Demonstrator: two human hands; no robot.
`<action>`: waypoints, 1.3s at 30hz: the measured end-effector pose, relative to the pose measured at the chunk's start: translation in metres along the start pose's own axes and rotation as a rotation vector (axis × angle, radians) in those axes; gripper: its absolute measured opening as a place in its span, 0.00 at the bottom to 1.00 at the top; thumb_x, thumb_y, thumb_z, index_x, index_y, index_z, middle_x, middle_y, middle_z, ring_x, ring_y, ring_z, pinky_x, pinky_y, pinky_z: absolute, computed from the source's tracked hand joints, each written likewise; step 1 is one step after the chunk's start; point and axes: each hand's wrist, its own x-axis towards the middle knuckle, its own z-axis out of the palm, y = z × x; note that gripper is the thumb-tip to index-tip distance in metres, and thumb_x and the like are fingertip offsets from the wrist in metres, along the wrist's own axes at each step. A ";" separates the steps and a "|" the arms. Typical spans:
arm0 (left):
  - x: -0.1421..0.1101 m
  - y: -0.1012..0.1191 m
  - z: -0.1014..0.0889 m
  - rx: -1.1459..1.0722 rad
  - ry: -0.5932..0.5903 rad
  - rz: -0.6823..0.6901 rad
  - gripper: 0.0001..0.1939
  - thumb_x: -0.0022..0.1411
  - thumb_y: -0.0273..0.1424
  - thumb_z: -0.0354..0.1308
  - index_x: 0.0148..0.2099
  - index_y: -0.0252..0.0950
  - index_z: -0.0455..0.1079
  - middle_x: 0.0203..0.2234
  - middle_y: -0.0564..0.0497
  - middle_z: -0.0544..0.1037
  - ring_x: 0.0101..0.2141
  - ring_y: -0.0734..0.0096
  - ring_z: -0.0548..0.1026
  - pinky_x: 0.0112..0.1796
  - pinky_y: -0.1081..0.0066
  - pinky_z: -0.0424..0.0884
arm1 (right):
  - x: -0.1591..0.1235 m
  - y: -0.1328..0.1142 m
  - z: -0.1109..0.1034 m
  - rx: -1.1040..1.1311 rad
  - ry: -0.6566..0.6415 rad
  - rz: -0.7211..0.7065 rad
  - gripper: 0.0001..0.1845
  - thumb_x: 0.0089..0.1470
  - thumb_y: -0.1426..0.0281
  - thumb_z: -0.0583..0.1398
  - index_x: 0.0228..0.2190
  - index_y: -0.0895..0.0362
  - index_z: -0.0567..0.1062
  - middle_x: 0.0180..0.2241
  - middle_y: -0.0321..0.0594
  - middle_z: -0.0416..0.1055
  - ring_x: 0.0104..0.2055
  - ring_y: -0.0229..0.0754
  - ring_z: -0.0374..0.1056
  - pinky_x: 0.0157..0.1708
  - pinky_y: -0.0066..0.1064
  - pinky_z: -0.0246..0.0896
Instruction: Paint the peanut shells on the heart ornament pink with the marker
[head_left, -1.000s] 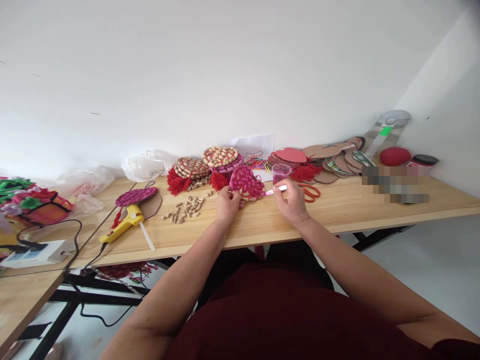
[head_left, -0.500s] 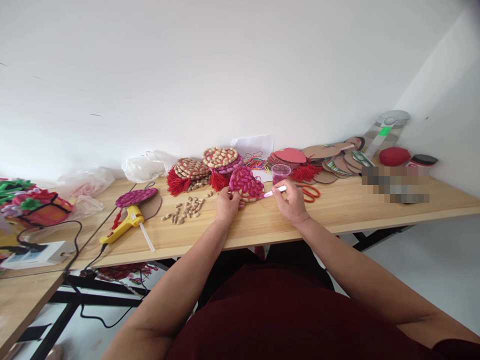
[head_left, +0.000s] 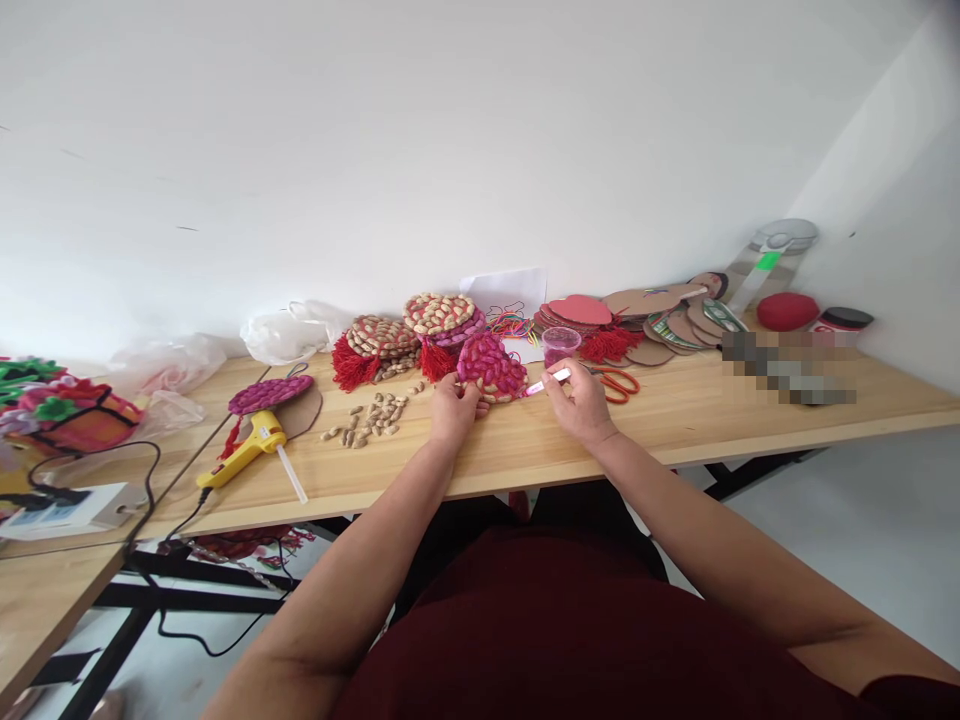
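Observation:
A disc covered in peanuts [head_left: 491, 362], mostly coloured magenta with some bare shells along its lower edge, is tilted up on the table. My left hand [head_left: 454, 408] is closed on its lower left edge. In my right hand [head_left: 581, 403] is a white-handled paintbrush [head_left: 553, 379], pinched between thumb and fingers. Its pinkish tip touches or nearly touches the disc's lower right edge. Just behind my right hand stands a clear plastic cup [head_left: 561, 343] with magenta paint in it. Orange-handled scissors [head_left: 619, 385] lie right of that hand, partly hidden by it.
Loose peanuts [head_left: 375, 415] are scattered left of my left hand. Farther left lie a yellow glue gun [head_left: 251, 446] and a finished magenta disc [head_left: 270, 395]. Peanut discs with red tassels [head_left: 439, 314] are stacked behind. Cardboard shapes [head_left: 675, 325] and a red yarn ball [head_left: 786, 311] are at right.
Both hands stay almost in place, the left still holding the peanut-covered disc. The paintbrush tip keeps near the disc's lower right edge; the whole view shifts very slightly.

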 end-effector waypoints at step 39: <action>0.001 -0.001 -0.001 0.021 -0.012 0.004 0.06 0.61 0.26 0.58 0.42 0.36 0.70 0.18 0.55 0.76 0.20 0.70 0.78 0.24 0.74 0.75 | 0.003 0.007 0.001 0.073 0.008 0.136 0.10 0.57 0.59 0.58 0.30 0.52 0.70 0.27 0.39 0.74 0.30 0.44 0.69 0.27 0.32 0.59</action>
